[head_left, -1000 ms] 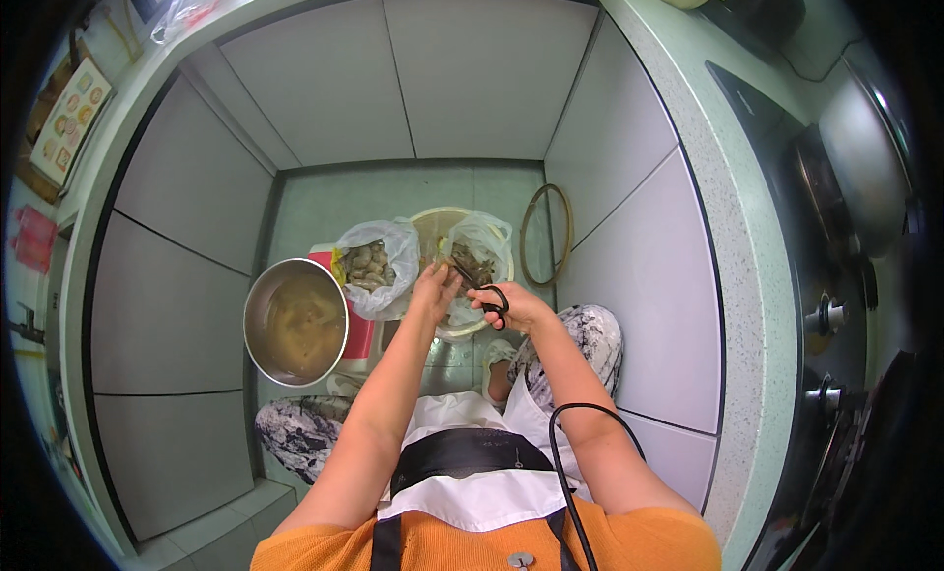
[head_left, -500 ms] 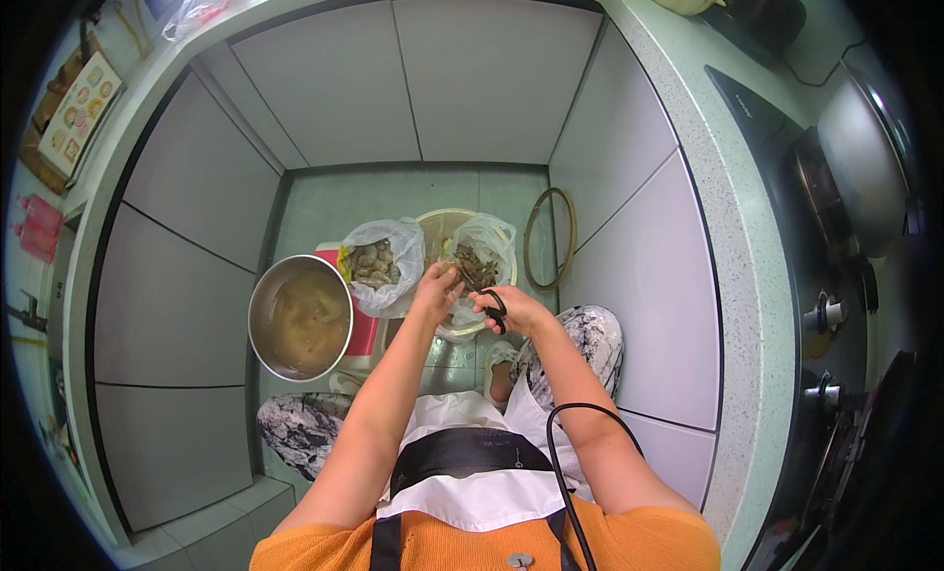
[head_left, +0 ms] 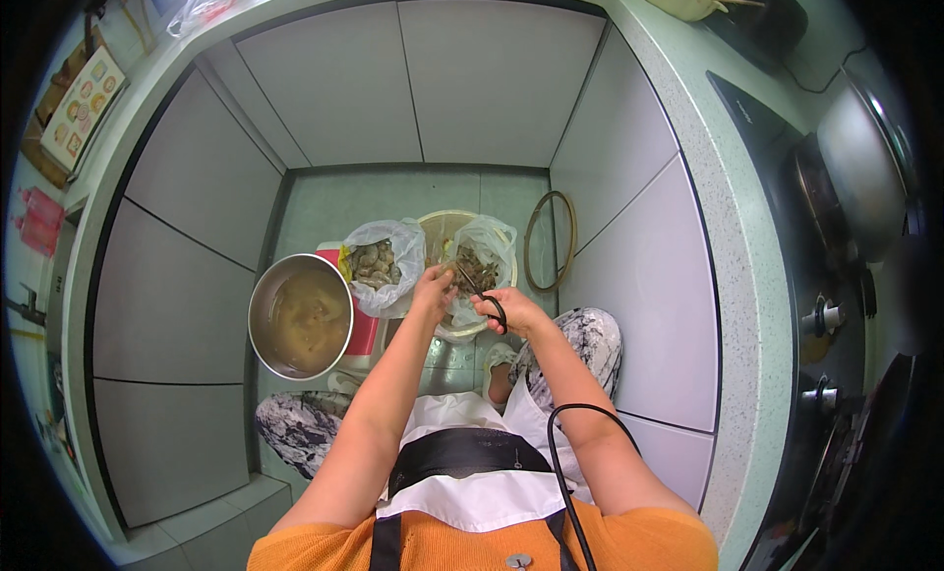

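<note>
My right hand grips black-handled scissors, their blades pointing forward and left. Close beside it, my left hand is closed in a pinch on what looks like a small raw shrimp, mostly hidden by the fingers. Both hands are over the near side of a pale round bin lined with a clear plastic bag. Brownish scraps lie in that liner. Left of the bin, a white plastic bag gapes around several greyish shrimp.
A steel pot of cloudy brown liquid stands at the left, beside a red-and-white box. A brown hoop leans against the right cabinet. Grey cabinet panels and a speckled counter surround me; my knees flank the bin.
The scissors have turned slightly in my right hand, and their blades show more clearly near my left fingers. My left hand has shifted only a little; the pot and bags stay put.
</note>
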A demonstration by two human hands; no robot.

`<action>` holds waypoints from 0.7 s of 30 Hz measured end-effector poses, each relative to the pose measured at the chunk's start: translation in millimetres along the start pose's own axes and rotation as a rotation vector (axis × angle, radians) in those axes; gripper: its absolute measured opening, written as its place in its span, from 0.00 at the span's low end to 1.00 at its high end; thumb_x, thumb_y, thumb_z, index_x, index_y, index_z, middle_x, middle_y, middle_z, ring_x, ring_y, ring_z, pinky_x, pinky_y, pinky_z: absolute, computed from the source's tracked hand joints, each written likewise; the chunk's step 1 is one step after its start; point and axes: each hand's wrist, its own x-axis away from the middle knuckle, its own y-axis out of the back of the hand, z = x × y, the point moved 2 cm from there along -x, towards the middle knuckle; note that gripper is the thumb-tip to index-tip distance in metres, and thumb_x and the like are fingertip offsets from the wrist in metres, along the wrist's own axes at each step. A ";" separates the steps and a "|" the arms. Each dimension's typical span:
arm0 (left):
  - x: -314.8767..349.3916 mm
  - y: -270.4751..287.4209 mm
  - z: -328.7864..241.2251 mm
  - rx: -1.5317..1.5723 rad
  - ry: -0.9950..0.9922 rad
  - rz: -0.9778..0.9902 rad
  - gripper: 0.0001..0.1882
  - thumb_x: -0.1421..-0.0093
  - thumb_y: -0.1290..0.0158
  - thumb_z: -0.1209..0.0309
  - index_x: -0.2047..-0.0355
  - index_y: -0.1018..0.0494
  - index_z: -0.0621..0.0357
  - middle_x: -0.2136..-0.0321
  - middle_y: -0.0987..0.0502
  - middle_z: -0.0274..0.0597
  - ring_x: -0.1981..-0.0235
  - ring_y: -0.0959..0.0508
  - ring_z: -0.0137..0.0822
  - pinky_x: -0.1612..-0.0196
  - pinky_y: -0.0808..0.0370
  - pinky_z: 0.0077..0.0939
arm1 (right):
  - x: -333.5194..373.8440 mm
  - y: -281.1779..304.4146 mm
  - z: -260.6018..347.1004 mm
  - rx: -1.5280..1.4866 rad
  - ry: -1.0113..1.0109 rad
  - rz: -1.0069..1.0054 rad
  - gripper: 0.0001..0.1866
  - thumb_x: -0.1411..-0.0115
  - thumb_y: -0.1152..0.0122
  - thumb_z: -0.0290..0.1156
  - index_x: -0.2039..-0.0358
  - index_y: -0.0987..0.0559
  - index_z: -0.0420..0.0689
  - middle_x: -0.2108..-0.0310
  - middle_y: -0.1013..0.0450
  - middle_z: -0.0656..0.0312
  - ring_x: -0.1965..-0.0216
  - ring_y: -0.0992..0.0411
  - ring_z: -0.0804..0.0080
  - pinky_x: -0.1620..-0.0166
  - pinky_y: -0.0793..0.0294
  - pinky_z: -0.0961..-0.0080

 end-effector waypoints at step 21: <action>20.3 -4.6 -14.6 0.266 -0.092 0.184 0.16 0.40 0.53 0.74 0.52 0.37 0.62 0.57 0.30 0.44 0.56 0.27 0.41 0.54 0.26 0.30 | 6.2 -4.9 4.5 0.065 0.052 -0.036 0.24 0.49 0.42 0.30 0.51 0.32 0.36 0.74 0.28 0.66 0.85 0.34 0.84 0.85 0.37 0.87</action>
